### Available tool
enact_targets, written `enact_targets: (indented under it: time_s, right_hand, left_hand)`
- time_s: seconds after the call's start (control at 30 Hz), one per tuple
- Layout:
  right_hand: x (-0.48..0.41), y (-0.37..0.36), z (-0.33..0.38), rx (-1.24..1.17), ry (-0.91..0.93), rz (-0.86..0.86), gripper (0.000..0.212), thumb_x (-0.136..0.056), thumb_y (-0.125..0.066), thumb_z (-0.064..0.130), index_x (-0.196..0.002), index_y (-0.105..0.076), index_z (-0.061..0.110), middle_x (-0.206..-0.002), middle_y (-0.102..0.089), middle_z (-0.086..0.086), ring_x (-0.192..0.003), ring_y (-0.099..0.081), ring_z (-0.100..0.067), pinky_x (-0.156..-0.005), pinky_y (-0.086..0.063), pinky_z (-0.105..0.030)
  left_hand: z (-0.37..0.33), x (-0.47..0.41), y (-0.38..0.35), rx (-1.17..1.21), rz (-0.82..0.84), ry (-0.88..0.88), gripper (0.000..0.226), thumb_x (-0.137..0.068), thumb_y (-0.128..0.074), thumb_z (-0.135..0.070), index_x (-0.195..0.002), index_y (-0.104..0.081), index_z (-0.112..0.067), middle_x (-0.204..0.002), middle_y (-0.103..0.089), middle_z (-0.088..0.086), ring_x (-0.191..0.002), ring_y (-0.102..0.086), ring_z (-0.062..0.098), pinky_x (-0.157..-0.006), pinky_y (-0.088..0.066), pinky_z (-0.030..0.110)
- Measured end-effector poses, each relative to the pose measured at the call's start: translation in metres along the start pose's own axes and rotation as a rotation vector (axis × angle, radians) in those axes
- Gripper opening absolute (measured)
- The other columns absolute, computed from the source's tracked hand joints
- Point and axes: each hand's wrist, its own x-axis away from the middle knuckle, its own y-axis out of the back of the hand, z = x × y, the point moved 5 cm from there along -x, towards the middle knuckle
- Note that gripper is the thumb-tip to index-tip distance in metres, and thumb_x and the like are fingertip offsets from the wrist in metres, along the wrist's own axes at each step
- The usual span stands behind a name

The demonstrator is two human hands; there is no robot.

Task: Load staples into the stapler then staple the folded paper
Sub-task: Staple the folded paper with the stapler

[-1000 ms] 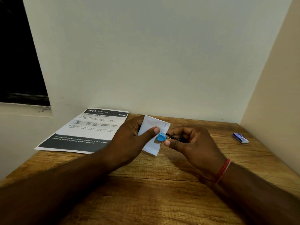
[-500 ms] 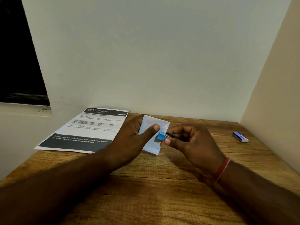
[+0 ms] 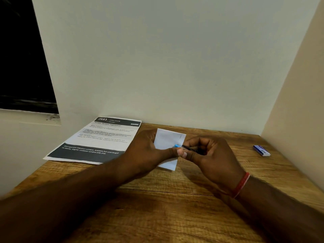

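Observation:
A small folded white paper [image 3: 166,139] is held just above the wooden table [image 3: 175,199], near its back middle. My left hand [image 3: 149,151] grips the paper, thumb across its lower front. A small stapler with a blue tip [image 3: 177,146] and a dark body sits on the paper's right edge. My right hand [image 3: 210,155] curls round the stapler, thumb under it and touching my left thumb. Most of the stapler is hidden in my fingers. A short staple mark shows near the paper's upper right corner.
A printed sheet [image 3: 98,139] with dark bands lies flat at the back left. A small blue and white staple box [image 3: 261,150] lies at the far right near the side wall. Walls close the table at the back and right.
The stapler has slid lower along the paper's right edge, and my left thumb has moved down to meet my right thumb. The upper right corner of the paper now shows.

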Motion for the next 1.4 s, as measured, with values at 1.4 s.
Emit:
enact_targets:
  time_s: [1.4]
  right_hand:
    - [0.010,-0.006,0.005,-0.133,0.041,-0.051,0.020,-0.098,-0.084,0.016,-0.107,-0.087,0.033,-0.090,-0.088,0.001,-0.083,-0.085,-0.017,-0.073,-0.069,-0.027]
  left_hand:
    - [0.005,-0.003,0.007,-0.039,-0.242,-0.127,0.066,-0.080,-0.102,-0.040,-0.122,-0.051,-0.035,-0.119,-0.074,-0.008,-0.106,-0.077,0.008,-0.084,-0.065,0.026]
